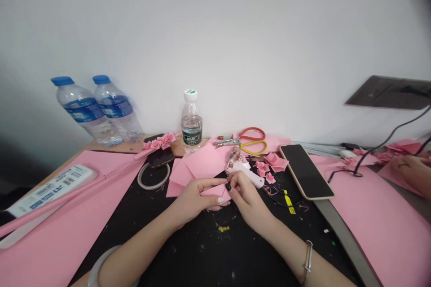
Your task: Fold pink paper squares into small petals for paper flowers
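Pinching a small dark piece (228, 186) against pink paper (215, 193) above the black mat (215, 255)

My left hand (191, 199) holds the pink paper in a narrow grip between thumb and fingers, while my right hand (245, 197) is closed in a tight pinch on the small dark piece at the paper's edge, too small to make out clearly. If my pinch loosens, it could drop and be hard to spot against the mat. The white glue gun (244, 174) lies just beyond my right hand, so a careless knuckle might knock it, or get burnt if it is hot. Gripping too hard could also crease the paper
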`<state>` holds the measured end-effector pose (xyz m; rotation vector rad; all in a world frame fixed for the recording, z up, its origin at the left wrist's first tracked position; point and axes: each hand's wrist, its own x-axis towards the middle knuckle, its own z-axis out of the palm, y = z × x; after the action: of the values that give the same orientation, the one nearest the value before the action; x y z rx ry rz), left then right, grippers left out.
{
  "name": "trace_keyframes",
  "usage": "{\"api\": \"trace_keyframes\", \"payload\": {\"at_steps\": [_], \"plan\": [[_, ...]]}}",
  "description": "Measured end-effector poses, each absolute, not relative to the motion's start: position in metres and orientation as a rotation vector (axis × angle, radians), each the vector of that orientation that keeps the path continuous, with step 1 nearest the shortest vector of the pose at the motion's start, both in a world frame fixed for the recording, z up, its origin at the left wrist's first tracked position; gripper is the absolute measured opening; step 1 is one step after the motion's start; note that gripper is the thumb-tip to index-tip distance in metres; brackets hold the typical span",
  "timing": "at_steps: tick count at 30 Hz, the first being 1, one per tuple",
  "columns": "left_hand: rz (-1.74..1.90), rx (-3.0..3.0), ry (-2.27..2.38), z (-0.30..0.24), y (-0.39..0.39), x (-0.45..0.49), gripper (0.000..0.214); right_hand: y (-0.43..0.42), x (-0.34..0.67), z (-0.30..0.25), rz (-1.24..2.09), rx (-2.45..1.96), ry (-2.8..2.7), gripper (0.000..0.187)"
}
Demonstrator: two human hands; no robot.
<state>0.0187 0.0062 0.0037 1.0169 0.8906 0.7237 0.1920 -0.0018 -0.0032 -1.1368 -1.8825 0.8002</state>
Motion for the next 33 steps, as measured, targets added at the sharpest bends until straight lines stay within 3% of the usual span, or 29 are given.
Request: {"api": "trace_keyframes", "payload": {"at_steps": [18, 24, 33], "plan": [[0.714, 1.062, 0.899, 0.0016, 0.0074, 0.0191, 0.047, -0.0045, 0.1910, -0.0019, 0.832, -1.091, -1.808, 0.013], [0.714, 1.033, 0.868, 0.0028, 0.0063, 0.0188, 0.062, -0.0037, 0.1895, -0.0041, 0.813, -1.093, -1.790, 0.015], [0.674, 1.043, 0.858, 0.0025, 0.0074, 0.0177, 0.063, -0.0025, 0.1892, -0.0077, 0.837, -1.135, -1.758, 0.013]]}}
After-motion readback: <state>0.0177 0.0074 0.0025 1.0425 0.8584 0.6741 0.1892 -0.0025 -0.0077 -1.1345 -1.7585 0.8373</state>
